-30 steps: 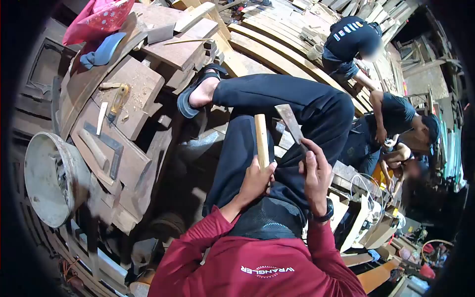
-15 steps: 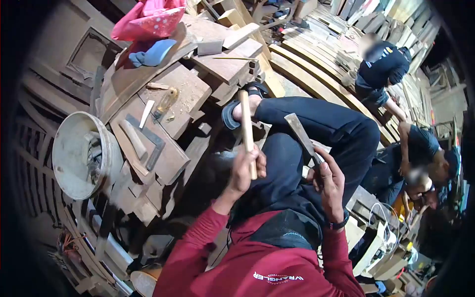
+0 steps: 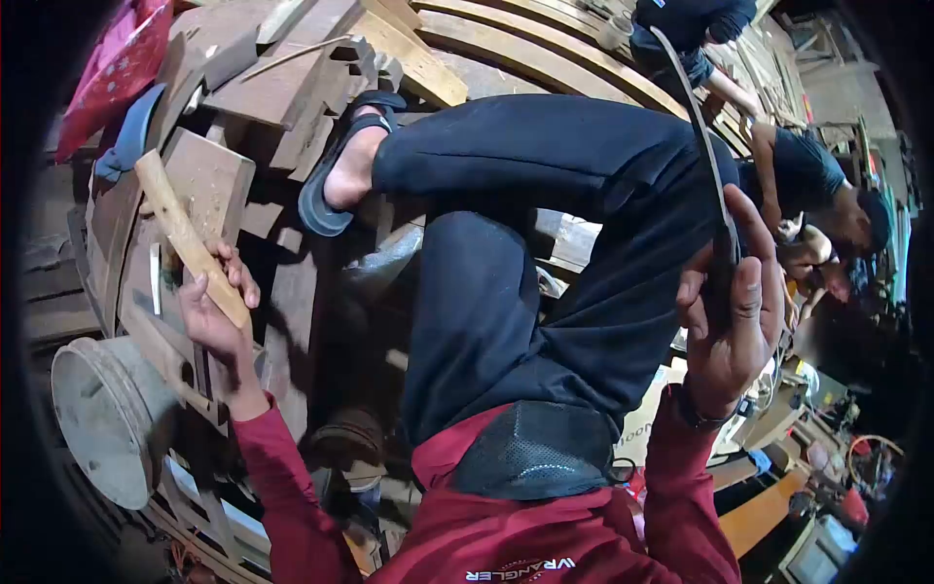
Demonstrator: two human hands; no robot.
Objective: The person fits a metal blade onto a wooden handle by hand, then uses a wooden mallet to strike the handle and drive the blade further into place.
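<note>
At the left, my left hand point(image 3: 222, 316) holds the lower end of a pale wooden stick point(image 3: 185, 229) that slants up to the left above the wooden bench. My right hand point(image 3: 732, 326), a dark band at its wrist, is raised at the right. Its fingers and thumb grip the lower end of a long, flat metal blade point(image 3: 702, 127), seen almost edge-on and pointing upward. The blade's lower end is hidden in shadow between the fingers. My bent legs point(image 3: 486, 302) lie between the two hands.
A white bucket point(image 3: 102, 423) stands at the left beside the wooden bench point(image 3: 209, 175). A pink bag point(image 3: 117, 73) and a blue cap point(image 3: 131, 136) lie at the upper left. Long planks point(image 3: 545, 44) stretch across the back. Co-workers point(image 3: 812, 185) are bent over at the right.
My hands have moved apart: the left went left with the stick, now tilted left. The right went right and up with the blade, which turned from flat-on to edge-on. The view has shifted.
</note>
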